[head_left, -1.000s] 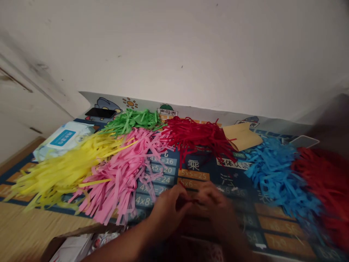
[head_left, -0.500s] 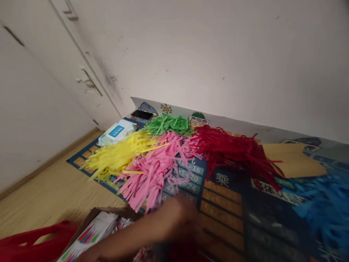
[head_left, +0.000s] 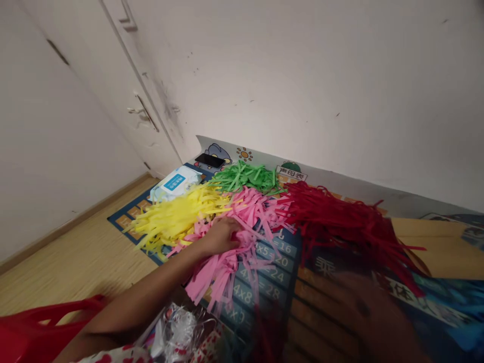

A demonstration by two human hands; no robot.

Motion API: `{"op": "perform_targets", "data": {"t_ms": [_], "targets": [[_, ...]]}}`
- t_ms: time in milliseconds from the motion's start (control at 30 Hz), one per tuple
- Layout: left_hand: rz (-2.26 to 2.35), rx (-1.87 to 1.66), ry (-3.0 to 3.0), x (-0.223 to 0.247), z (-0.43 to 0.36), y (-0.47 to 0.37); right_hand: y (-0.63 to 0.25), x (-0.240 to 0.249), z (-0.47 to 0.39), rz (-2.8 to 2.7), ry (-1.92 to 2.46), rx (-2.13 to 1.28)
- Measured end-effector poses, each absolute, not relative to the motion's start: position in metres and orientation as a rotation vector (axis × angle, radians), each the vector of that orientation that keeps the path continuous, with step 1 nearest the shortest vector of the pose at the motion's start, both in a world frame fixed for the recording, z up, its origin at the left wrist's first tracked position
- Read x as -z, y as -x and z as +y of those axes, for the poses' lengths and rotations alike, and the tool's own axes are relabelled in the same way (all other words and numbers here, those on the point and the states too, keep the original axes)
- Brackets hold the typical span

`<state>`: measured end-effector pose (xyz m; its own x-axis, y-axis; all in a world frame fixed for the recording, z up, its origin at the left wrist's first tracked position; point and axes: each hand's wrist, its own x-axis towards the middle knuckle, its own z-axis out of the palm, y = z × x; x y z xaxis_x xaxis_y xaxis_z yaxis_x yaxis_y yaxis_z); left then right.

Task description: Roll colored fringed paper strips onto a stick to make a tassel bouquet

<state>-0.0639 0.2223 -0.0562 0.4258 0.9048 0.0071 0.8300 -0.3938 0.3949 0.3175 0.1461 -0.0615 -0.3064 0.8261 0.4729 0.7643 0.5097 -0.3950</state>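
Observation:
My left hand (head_left: 223,236) reaches into a pile of pink paper strips (head_left: 249,206), its fingers curled round some of them. My right hand (head_left: 372,307) is smeared by motion over the lower right of the printed mat (head_left: 242,297); its fingers cannot be made out. Yellow strips (head_left: 177,214) lie left of the pink ones. Green strips (head_left: 245,176) are behind, and a heap of dark red strips (head_left: 336,214) spreads to the right.
A wet-wipes pack (head_left: 176,182) and a black phone (head_left: 210,161) lie at the back left. A tan paper envelope (head_left: 434,242) and blue strips (head_left: 465,330) are at right. Clear crinkled plastic (head_left: 179,327) and a red plastic basket (head_left: 22,335) stand close in front.
My left hand has moved from the lower middle onto the pink strips. My right hand now shows as a blur at the lower right. The view has shifted slightly.

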Motion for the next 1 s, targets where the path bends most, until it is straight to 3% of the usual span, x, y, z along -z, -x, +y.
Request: {"op": "perform_targets", "data": {"t_ms": [167, 300, 467, 567, 767, 1000], "targets": [[1.183, -0.325, -2.416, 0.043, 0.206, 0.078, -0.175, 0.065, 0.202, -2.501, 0.853, -0.269], [1.148, -0.351, -2.408, 0.047, 0.194, 0.092, -0.111, 0.06, 0.265, -2.611, 0.96, -0.345], [1.194, -0.293, -2.389, 0.054, 0.185, 0.102, -0.134, 0.055, 0.336, -2.273, 1.413, -0.231], [1.176, -0.303, -2.368, 0.053, 0.186, 0.103, -0.149, 0.049, 0.336, -2.082, 1.563, -0.118], [1.251, -0.363, -2.302, 0.046, 0.185, 0.098, -0.131, 0.061, 0.278, -2.559, 0.794, -0.359], [1.321, -0.379, -2.237, 0.035, 0.177, 0.098, -0.144, 0.069, 0.283, -2.691, 0.969, -0.217]]}}
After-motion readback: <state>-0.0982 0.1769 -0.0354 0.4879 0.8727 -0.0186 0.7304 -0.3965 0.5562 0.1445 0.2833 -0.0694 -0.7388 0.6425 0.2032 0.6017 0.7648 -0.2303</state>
